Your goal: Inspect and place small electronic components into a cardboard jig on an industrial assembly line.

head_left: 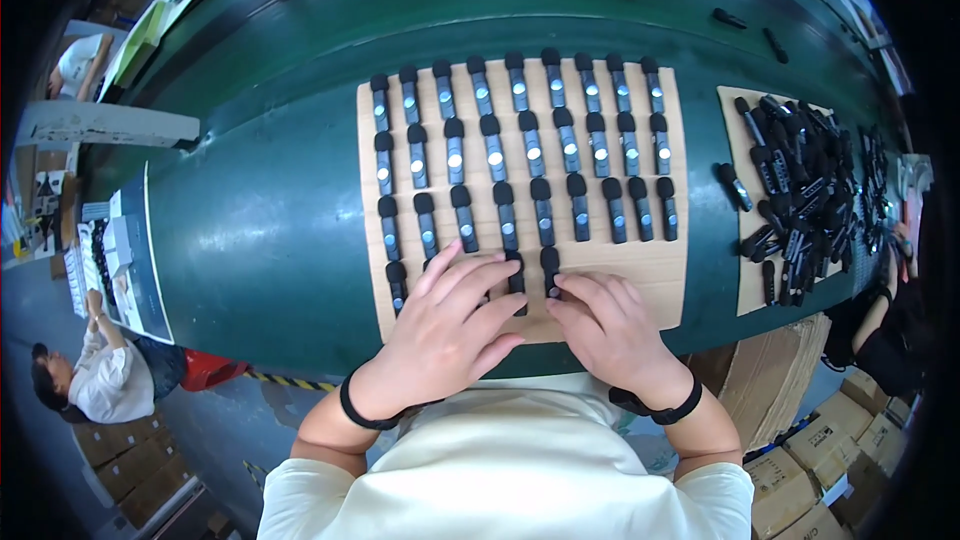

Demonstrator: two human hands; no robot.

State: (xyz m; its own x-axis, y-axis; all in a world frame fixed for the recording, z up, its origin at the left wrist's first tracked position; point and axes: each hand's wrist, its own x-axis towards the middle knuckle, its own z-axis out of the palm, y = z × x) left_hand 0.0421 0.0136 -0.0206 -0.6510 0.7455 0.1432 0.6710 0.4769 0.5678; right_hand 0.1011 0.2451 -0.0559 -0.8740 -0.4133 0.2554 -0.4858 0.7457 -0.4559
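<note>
**Fourth row barely begun**

Both hands are lying flat, fingers spread, gripping nothing: left hand point(450, 325) and right hand point(610, 330) are pressing mics point(549, 270) onto the board point(660, 270). Three rows are standing filled (pile point(805, 190) waiting right).

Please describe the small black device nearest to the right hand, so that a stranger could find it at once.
On the green belt lies a light brown board with rows of upright black devices. In the short front row, the rightmost device stands just beyond the right hand fingertips. Unlike its neighbours, nothing stands on its right.
</note>
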